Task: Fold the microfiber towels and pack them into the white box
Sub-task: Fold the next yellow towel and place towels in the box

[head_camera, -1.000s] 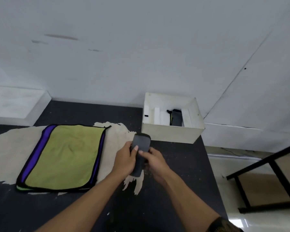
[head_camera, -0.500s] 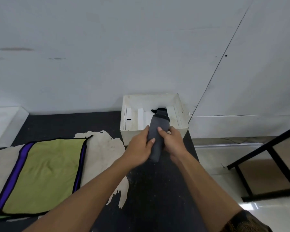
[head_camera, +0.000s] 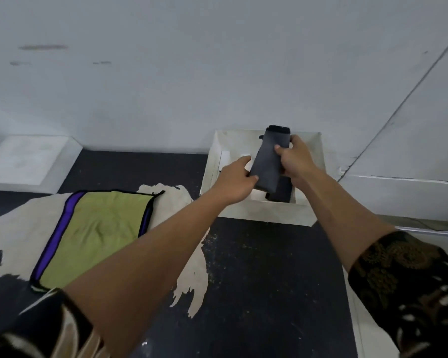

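While you've got the folded grey towel (head_camera: pixel 268 161) pinched between your left hand (head_camera: pixel 237 180) and right hand (head_camera: pixel 296 160) over the white box (head_camera: pixel 259 210), its long axis tilts up and away (dark towel already inside, directly below), so lower the near end first.

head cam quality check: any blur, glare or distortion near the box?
Head view: soft, even light, no glare; wide-angle bend shows in the wall seam; sleeves at the bottom corners are blurred; the grey towel, both hands (left hand, right hand) and the box are slightly soft but readable.
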